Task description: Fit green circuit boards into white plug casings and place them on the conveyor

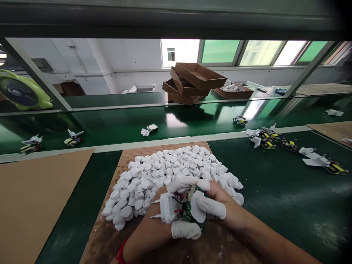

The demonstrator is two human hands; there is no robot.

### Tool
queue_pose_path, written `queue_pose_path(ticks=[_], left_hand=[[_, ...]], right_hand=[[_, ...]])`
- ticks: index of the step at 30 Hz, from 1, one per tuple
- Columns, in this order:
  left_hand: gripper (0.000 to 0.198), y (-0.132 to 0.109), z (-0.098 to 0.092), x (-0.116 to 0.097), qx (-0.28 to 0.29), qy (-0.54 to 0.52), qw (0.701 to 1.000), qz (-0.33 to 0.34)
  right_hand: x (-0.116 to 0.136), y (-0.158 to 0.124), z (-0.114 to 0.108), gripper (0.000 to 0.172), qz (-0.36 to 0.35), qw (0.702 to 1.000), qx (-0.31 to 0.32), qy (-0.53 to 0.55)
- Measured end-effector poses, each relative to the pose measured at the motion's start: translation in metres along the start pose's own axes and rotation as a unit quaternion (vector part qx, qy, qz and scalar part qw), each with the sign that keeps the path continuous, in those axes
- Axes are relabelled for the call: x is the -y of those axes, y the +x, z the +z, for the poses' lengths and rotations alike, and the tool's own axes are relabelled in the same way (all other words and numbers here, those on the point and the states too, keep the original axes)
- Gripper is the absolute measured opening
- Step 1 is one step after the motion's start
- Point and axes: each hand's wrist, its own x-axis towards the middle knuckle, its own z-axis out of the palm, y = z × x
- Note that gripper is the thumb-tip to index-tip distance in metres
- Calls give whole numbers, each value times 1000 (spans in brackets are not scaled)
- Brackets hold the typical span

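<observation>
Between both hands is a green circuit board point(189, 212), wired by red and black leads to a white two-pin plug housing point(167, 208). My left hand point(176, 216), with white finger cots on its fingertips, grips the board's edges from the left. With cots on thumb and finger too, my right hand point(220, 205) presses a round white pad point(197, 206) against the board's face. Behind the hands lies a broad heap of small white pads point(167, 165) on a brown cardboard sheet point(96, 234).
A green conveyor belt point(118, 123) runs across, carrying several board-and-plug assemblies point(73, 138). More assemblies point(266, 138) lie at right. Brown trays point(189, 82) are stacked beyond, beside a filled tray point(233, 94). A green fan point(24, 90) stands left; a cardboard sheet point(41, 194) lies near it.
</observation>
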Motion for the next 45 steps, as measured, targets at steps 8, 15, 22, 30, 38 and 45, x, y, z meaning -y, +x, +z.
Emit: queue_pose_path(ticks=[8,15,22,30,38,45], left_hand=[[61,5,-1,-4,-38,-58,997,44],[60,-1,-3,5,-77,-6,996,-32],[48,0,3,2,-53,-16,998,1],[60,2,1,0,-61,-49,997,21],[67,4,4,-1,-44,-86,995,7],[68,0,0,-3,-34,-102,994,3]], right_hand=[[-5,-5,-1,50,-2,999,31,-45],[-7,-5,-5,60,-5,996,-2,-87],[12,1,-1,54,-27,996,32,-79],[6,-7,-5,53,-2,996,40,-82],[-4,-10,-10,55,15,997,69,7],[8,-6,-5,54,-6,993,114,-15]])
